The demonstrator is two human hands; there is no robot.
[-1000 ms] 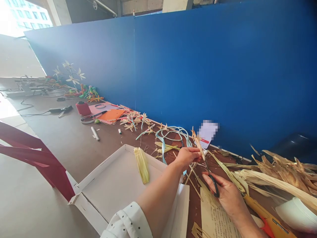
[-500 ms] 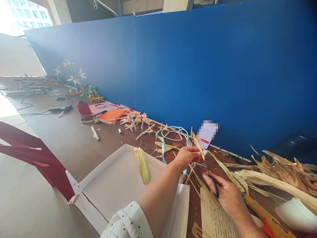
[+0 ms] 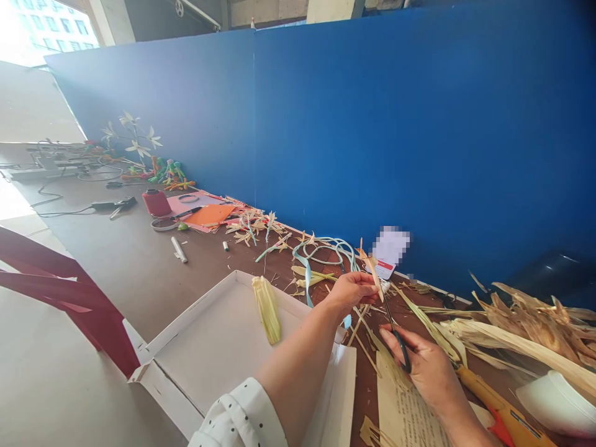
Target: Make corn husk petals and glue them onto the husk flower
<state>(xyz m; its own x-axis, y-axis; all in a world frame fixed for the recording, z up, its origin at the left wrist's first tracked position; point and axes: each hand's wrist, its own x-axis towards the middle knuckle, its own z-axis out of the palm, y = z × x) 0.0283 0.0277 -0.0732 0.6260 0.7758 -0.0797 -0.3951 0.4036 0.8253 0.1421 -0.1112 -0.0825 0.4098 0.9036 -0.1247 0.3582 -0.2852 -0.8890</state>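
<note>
Between the fingertips of my left hand (image 3: 357,292) is a narrow strip of dried corn husk (image 3: 374,277), pointing up and away from me. My right hand (image 3: 421,360) is closed around the black handles of a pair of scissors (image 3: 397,335). The blades reach up to the lower end of the strip, close to my left fingers; whether they are cutting cannot be made out. Below my right hand lies a printed paper sheet (image 3: 405,410), with a pale green husk piece across its top. Another yellow-green husk piece (image 3: 267,310) rests in the white box lid (image 3: 186,323).
Dried husks (image 3: 535,323) pile up at the right, beside a yellow-handled tool (image 3: 503,410) and a white cup (image 3: 559,403). Pale blue cord (image 3: 335,245), husk flowers (image 3: 254,226) and a red thread spool (image 3: 156,203) line the blue partition (image 3: 372,124).
Both hands stay almost in place. The strip of corn husk and the scissor blades have shifted very slightly; everything else looks the same.
</note>
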